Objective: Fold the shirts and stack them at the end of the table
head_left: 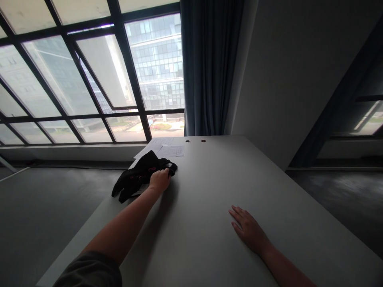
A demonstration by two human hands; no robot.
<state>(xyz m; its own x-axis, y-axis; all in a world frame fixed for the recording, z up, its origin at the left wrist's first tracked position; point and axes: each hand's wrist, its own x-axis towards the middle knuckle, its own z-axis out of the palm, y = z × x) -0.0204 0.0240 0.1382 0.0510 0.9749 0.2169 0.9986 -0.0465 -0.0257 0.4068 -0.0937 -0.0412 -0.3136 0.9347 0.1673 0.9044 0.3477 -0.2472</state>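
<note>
A crumpled black garment [139,175] with small pink marks lies near the left edge of a white table [215,175]. My left hand [160,179] reaches out to it, fingers closed on the cloth's right side. My right hand [248,229] lies flat on the tabletop, fingers stretched out and holding nothing, well to the right of the garment.
Printed paper sheets [164,149] lie at the table's far left end, just behind the garment. Two small round holes [195,140] sit near the far edge. A large window [89,79], a dark curtain [209,67] and a wall [299,67] stand beyond.
</note>
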